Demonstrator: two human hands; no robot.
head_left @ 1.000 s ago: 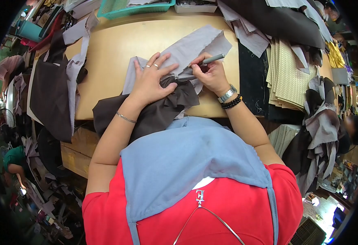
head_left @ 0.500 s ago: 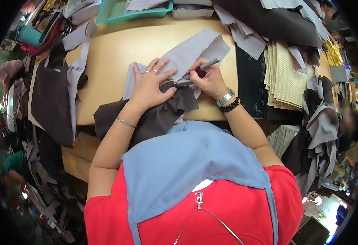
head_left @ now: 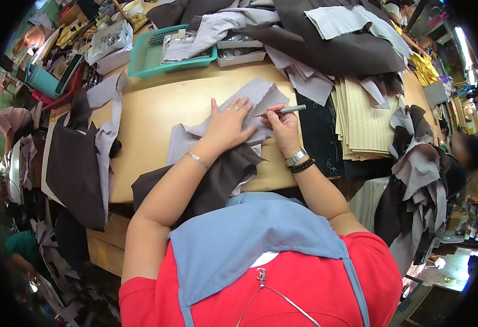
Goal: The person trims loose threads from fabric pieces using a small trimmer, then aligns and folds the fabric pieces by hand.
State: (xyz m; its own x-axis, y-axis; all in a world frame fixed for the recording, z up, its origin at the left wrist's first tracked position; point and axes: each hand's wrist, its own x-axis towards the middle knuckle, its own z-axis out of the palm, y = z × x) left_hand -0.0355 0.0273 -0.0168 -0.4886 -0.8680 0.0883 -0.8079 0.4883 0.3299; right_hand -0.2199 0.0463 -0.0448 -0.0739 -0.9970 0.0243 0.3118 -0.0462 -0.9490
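Observation:
My left hand (head_left: 229, 123) lies with spread fingers on a pale grey-lilac cloth (head_left: 258, 91) on the wooden table. My right hand (head_left: 282, 124) pinches a grey pen (head_left: 292, 109), its tip end pointing left toward the cloth beside my left fingers. The pen tip itself is too small to make out clearly. Below my left hand, dark brown fabric (head_left: 217, 180) is bunched and hangs over the table's front edge toward my lap.
Dark and grey cloth (head_left: 78, 163) hangs over the table's left side. A teal basket (head_left: 140, 60) and a white box (head_left: 241, 54) stand at the back. Woven cream sheets (head_left: 361, 122) lie right, beside more fabric (head_left: 421, 169). A person in green (head_left: 20, 248) is far left.
The view has tilted up, showing more of the table's back. My left hand has moved from the fabric's gathered part up onto the pale cloth and lies flatter. My right hand still holds the pen.

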